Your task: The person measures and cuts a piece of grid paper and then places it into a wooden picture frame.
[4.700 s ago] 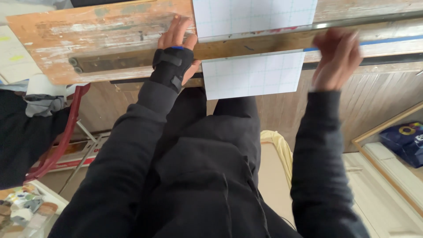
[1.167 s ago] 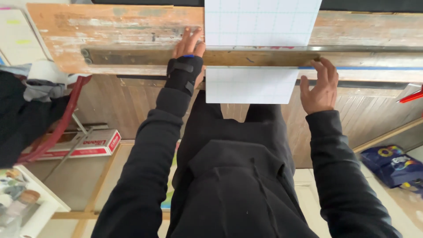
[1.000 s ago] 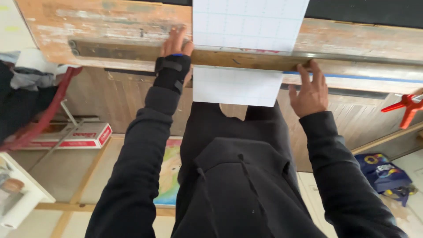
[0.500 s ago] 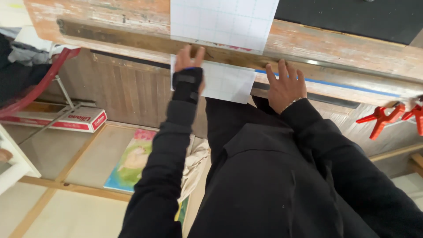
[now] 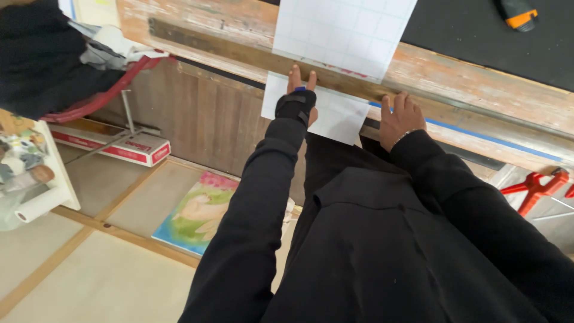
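Note:
A white sheet with a faint grid (image 5: 344, 33) lies on a worn wooden workbench (image 5: 472, 90) and folds down over its front edge. A long metal straightedge (image 5: 203, 42) runs along the bench across the sheet. My left hand (image 5: 297, 96), in a black wrist brace, presses flat on the hanging part of the sheet, fingers up against the straightedge. My right hand (image 5: 400, 119) rests flat on the bench edge just right of the sheet, fingers on the straightedge. Neither hand grips anything.
A black mat (image 5: 478, 36) with an orange-tipped tool (image 5: 517, 12) lies on the bench. Red clamps (image 5: 535, 188) sit low right. On the floor lie a painting (image 5: 200, 212) and a red-and-white box (image 5: 113, 140). A white shelf with supplies (image 5: 30, 173) stands left.
The view has swung left and tilted. Both hands have stayed on the sheet and straightedge at the bench edge, with my right hand having slid closer to the sheet.

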